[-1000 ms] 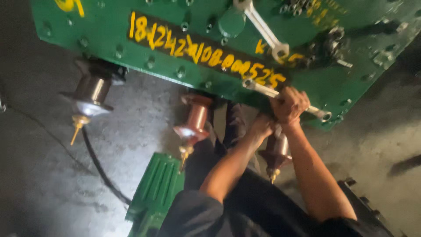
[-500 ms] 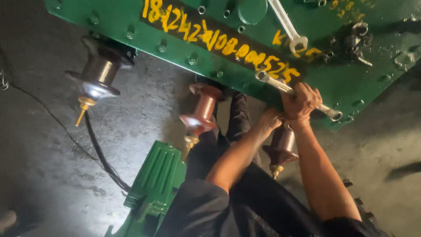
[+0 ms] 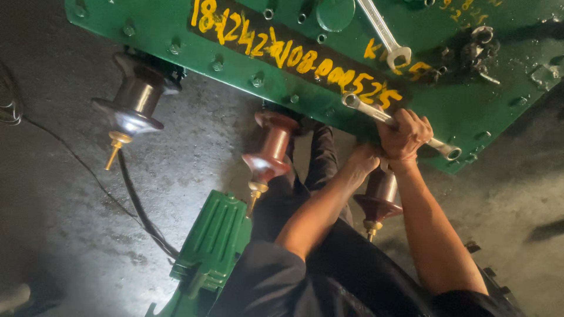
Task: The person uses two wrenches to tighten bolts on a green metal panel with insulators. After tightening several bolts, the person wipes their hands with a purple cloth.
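Head view, looking down. Right hand [image 3: 404, 134] wrapped tight round shaft of silver wrench [image 3: 392, 120], lying across lower edge of green metal cover [image 3: 176, 26]. Wrench's one ring end near cover edge bolt, other end jutting past hand toward cover's lower right corner. Left hand [image 3: 363, 159] just below cover edge, beside right wrist, fingers tucked under rim; grip hidden, cannot tell open or closed. Second silver spanner [image 3: 385, 32] lying loose on cover top, above held wrench. Dark rectangular band [image 3: 294, 53] running diagonally along cover, hand-painted yellow characters on it; more yellow marks near cover's top right. Three bushings hanging off cover's lower edge: dark one [image 3: 134, 103] at left, red-brown one [image 3: 270, 147] in middle, third [image 3: 379, 196] under hands, each brass-tipped. Green ribbed part [image 3: 214, 238] on concrete floor [image 3: 70, 223] below middle bushing. Black cable [image 3: 138, 211] on floor left of it.
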The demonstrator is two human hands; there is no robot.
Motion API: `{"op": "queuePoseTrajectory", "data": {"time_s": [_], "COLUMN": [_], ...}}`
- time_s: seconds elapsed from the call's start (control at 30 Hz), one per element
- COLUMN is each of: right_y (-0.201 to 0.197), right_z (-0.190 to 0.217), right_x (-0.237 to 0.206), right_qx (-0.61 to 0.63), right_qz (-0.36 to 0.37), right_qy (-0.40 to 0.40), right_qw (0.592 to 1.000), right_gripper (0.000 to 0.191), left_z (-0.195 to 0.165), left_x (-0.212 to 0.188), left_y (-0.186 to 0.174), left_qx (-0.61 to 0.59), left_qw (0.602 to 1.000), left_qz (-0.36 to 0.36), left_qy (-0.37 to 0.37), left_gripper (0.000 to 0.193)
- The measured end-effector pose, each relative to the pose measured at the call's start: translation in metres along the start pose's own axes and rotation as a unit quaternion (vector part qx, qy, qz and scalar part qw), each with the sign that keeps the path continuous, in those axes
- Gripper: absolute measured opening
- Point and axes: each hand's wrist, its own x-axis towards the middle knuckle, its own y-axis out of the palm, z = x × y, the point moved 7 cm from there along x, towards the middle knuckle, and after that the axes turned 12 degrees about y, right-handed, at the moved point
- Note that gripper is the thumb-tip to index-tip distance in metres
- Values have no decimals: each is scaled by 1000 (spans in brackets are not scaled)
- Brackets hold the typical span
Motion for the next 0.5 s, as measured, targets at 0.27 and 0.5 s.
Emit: {"op": "queuePoseTrajectory", "data": {"time_s": [0.27,0.5], "right_y": [2,-1], "right_z": [1,3], "right_x": [1,0], "right_qx": [-13,0], "right_qz": [-20,-25], "right_qy": [2,2], "right_qw": [1000,1000], "right_gripper": [58,42], "left_z": [-134,-274], "left_x": [-152,-118], "left_y": [21,182], "left_qx": [621,712], "left_qw": [716,366], "left_qz": [56,84], "left_qy": [314,593], "left_gripper": [20,11]}}
